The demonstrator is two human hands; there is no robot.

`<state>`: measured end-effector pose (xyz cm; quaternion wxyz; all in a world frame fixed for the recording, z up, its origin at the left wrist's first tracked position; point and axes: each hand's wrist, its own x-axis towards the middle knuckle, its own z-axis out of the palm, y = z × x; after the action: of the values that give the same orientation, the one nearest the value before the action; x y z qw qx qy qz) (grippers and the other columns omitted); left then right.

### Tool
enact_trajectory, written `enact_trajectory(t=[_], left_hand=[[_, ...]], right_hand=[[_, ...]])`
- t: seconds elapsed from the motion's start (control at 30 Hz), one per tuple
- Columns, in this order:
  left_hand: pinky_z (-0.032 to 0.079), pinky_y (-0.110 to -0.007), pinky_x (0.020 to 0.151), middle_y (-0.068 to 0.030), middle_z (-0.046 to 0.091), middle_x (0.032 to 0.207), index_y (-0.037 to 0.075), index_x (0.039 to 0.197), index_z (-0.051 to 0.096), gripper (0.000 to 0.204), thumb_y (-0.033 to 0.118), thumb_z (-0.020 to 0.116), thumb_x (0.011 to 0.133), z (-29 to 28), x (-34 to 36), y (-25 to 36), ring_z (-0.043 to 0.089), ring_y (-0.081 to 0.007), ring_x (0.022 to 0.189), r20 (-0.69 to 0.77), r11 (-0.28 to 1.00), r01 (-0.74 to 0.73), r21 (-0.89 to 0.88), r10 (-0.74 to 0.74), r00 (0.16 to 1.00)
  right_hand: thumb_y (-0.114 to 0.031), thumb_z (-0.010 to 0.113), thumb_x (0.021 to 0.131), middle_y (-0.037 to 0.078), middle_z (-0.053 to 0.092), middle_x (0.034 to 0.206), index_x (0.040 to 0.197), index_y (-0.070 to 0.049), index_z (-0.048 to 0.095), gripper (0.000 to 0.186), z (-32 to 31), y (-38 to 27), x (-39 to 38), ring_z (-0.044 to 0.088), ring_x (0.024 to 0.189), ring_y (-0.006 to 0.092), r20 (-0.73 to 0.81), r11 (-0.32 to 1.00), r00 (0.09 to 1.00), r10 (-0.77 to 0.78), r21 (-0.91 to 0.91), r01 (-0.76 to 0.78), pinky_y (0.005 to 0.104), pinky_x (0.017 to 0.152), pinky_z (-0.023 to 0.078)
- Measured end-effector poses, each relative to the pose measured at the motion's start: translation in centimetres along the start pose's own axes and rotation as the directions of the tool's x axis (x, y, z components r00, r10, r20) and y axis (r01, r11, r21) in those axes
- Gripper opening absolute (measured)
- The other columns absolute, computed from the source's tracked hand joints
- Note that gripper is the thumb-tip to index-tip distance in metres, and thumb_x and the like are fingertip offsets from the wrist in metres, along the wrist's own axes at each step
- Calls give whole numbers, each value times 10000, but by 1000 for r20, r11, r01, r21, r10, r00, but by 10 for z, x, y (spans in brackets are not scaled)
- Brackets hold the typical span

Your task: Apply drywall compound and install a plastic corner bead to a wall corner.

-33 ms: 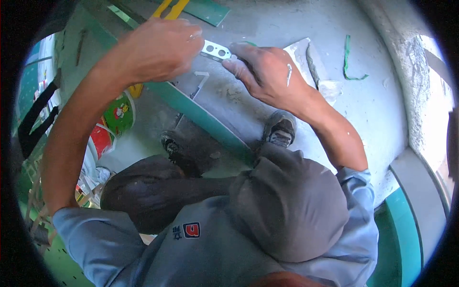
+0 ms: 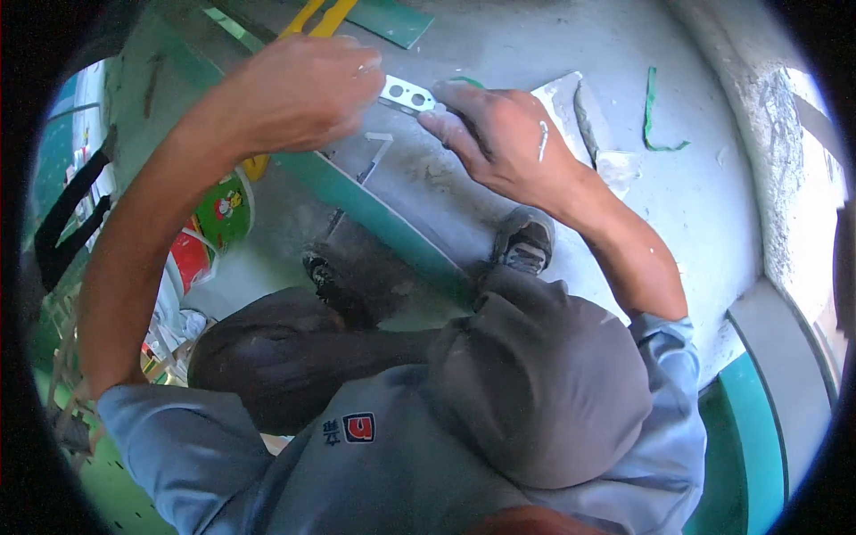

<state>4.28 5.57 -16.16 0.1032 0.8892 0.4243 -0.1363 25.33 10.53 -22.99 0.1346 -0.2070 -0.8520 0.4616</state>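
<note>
Between my two hands is a short, pale metal strip [image 2: 407, 94] with round holes punched through it. My left hand [image 2: 303, 98] is closed over one end, its fingertips mostly turned out of sight. At the other end, my right hand [image 2: 508, 129] pinches the strip between thumb and fingers. White smears mark the right hand and its fingertips. Yellow bars [image 2: 332, 16] show just beyond my left hand, partly hidden by it; what they belong to cannot be made out.
A long green board [image 2: 374, 214] crosses the floor below my hands, near my shoe [image 2: 524, 241]. Broken pale slabs [image 2: 562, 102] and a green strip [image 2: 651, 102] lie to the right. Green [image 2: 225, 214] and red [image 2: 187, 259] containers stand left. A rough wall [image 2: 767, 152] rises right.
</note>
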Motion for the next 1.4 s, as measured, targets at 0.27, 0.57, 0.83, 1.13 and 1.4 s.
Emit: enact_trajectory(t=[0.27,0.57,0.83,1.13,1.4], left_hand=[[450,-365,661,-115,458,754,29,779,462,124,118,545,754,2,-2,-3,511,-282,732,10,991,51,-124,-50,999],[419,-227,722,-62,572,905,-11,976,543,280,244,466,889,31,12,34,547,-100,782,-24,175,139,-975,-699,715],[420,-261,625,-42,548,724,20,910,500,205,209,420,900,24,6,30,520,-107,670,22,86,107,-991,-670,742],[422,-329,641,-145,549,718,3,915,494,216,211,444,885,13,8,42,556,-230,683,-57,418,279,-864,-632,773],[436,-305,604,-98,572,730,5,939,515,265,259,493,863,12,10,44,575,-155,648,182,254,380,-889,-566,804]], right_hand=[[-262,511,851,189,553,658,841,-7,557,259,1,-1,-1,544,641,350,8,971,996,83,225,-83,425,598,426],[-263,479,886,151,587,755,956,3,555,285,29,-2,8,568,659,236,-179,791,967,182,611,-36,332,629,447],[-160,568,802,179,579,760,910,-19,620,185,-38,-1,15,570,693,329,-310,998,951,-12,54,30,381,617,449],[-109,600,760,176,553,731,852,-3,601,140,-50,-4,17,541,672,351,-161,966,954,-255,-90,243,393,611,445],[-158,619,724,192,556,737,752,-9,569,160,-48,1,15,540,678,361,-82,975,976,-201,-108,192,409,588,430]])
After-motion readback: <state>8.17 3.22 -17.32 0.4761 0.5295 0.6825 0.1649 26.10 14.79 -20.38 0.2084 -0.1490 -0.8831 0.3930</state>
